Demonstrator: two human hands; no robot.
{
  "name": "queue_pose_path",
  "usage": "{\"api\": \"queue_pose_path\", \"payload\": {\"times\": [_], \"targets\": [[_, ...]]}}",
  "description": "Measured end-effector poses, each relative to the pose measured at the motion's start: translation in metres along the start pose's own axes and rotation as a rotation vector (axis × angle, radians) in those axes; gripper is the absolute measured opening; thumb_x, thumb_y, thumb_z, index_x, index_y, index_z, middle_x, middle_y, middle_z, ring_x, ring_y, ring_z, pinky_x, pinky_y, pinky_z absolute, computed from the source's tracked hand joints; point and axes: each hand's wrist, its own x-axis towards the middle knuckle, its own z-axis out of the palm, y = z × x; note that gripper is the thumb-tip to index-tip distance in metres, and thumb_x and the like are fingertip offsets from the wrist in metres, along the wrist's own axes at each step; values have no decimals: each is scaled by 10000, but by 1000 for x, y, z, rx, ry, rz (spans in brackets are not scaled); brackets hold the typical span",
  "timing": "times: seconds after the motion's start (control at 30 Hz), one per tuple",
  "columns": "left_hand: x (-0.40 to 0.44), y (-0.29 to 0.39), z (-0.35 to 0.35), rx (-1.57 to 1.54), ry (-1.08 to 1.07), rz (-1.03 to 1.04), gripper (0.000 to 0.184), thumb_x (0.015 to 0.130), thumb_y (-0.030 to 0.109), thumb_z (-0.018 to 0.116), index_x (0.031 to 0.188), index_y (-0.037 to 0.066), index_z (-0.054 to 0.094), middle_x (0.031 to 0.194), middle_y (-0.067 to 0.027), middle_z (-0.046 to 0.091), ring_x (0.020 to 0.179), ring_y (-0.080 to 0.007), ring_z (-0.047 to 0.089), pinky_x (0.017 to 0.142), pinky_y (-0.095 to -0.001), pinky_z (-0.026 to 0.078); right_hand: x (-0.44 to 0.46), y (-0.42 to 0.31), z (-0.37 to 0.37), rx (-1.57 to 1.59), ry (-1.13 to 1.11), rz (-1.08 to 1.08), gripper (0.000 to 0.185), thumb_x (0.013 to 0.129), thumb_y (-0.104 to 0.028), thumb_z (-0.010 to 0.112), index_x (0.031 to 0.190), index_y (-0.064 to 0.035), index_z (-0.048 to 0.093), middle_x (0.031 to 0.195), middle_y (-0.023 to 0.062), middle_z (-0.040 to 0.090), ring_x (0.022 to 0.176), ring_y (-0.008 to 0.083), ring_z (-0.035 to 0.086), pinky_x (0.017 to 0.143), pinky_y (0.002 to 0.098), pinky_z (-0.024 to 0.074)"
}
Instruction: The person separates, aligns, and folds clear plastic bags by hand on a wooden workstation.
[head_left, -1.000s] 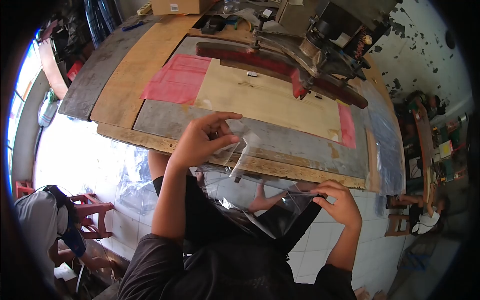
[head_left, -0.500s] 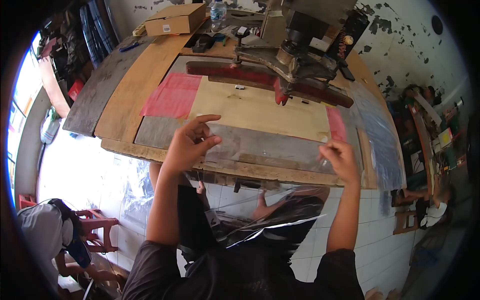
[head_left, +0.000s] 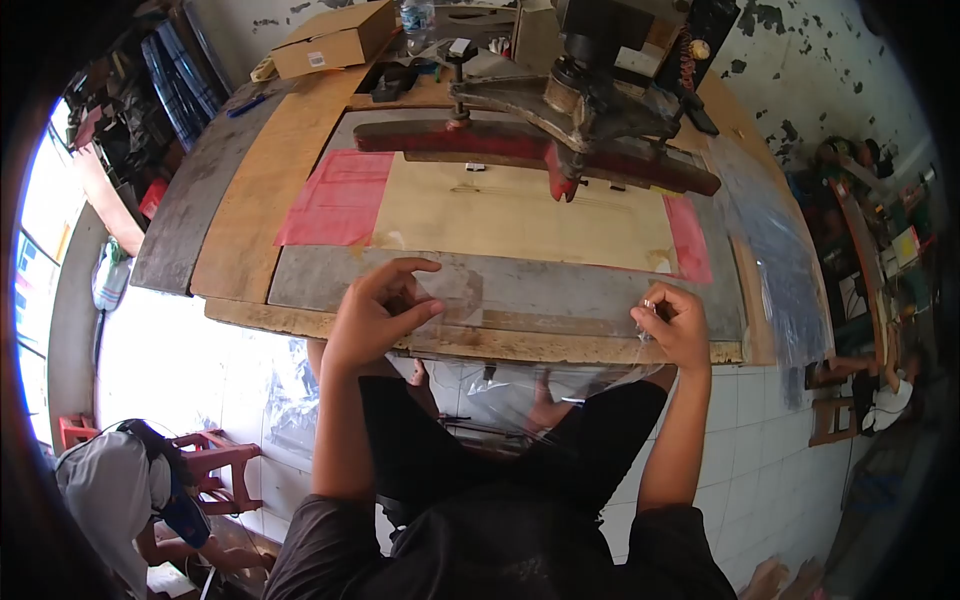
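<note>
My left hand is over the table's front edge, with index finger and thumb apart and the other fingers curled. A clear plastic sheet extends from it, though the exact grip is hard to see. My right hand pinches the sheet's crumpled other end. Between the hands, the transparent sheet sags below the table edge over my lap. Beyond them, a cream panel with pink ends lies on the grey plate, beneath a red press bar.
A cardboard box, a bottle and a blue pen are at the back. Clear plastic hangs over the right edge. A person bends beside a red stool at left; another person is far right.
My right hand has risen from below the table edge to beside my left hand's height, drawing the sheet out sideways. My left hand keeps its pose. The view has shifted.
</note>
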Motion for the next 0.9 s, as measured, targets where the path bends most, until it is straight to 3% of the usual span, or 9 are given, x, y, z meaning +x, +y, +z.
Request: {"api": "queue_pose_path", "payload": {"times": [0.07,0.13,0.2,0.33,0.37,0.43,0.53,0.77,0.9], "targets": [[-2,3,2,42,31,5,389,863,78,850,1214,26,692,730,41,537,633,-37,487,597,-243,390,-1,1,0,-17,5,-6,235,894,-52,782,770,-45,583,741,-48,580,672,24,467,612,219,361],[-4,9,4,435,344,403,409,830,205,891,1161,32,724,775,-22,620,638,-104,550,597,-259,432,0,1,-1,-36,19,-12,237,886,-61,788,768,-43,583,738,-51,575,669,24,455,609,220,354],[-41,30,9,78,267,405,505,802,347,911,1110,-9,729,845,-70,675,662,-184,617,601,-298,480,-1,0,-1,-91,2,-25,239,879,-71,795,762,-44,588,733,-55,576,669,20,456,603,222,357],[-80,88,67,-1225,-684,698,700,907,563,764,1183,-67,633,937,-146,685,713,-257,667,541,-351,456,0,2,-2,-53,-16,-7,240,887,-87,792,761,-46,592,725,-58,574,668,20,458,600,224,361],[-77,99,77,-1342,-835,744,757,933,617,727,1202,-81,609,960,-165,688,726,-275,679,526,-364,450,0,4,-2,-55,-18,2,240,887,-87,792,761,-46,592,725,-58,574,668,20,458,600,224,361],[-70,108,91,-1313,-1005,794,897,831,743,742,1274,-25,607,837,-50,707,602,-227,664,495,-347,424,0,6,-2,-52,-10,-41,243,889,-98,798,765,-45,596,724,-57,573,669,21,460,602,224,364],[-82,113,101,-1431,-961,612,800,802,765,754,1074,13,716,742,-22,657,566,-203,634,485,-334,393,-2,3,-3,-44,-11,10,257,895,-44,764,757,-43,547,745,-8,582,698,70,493,642,262,376],[-65,128,104,-1373,-1244,652,824,802,720,793,1159,-7,640,759,-30,649,545,-208,610,472,-343,377,-1,2,-4,-20,-24,8,268,885,-51,774,759,-38,539,752,-5,589,701,74,490,641,264,380],[-81,127,111,-1587,-981,621,829,810,702,798,1192,-10,615,728,-2,595,521,-188,581,469,-333,390,-1,2,-4,-38,-24,8,269,885,-58,776,758,-41,540,752,-4,589,702,73,491,639,264,381]]}}
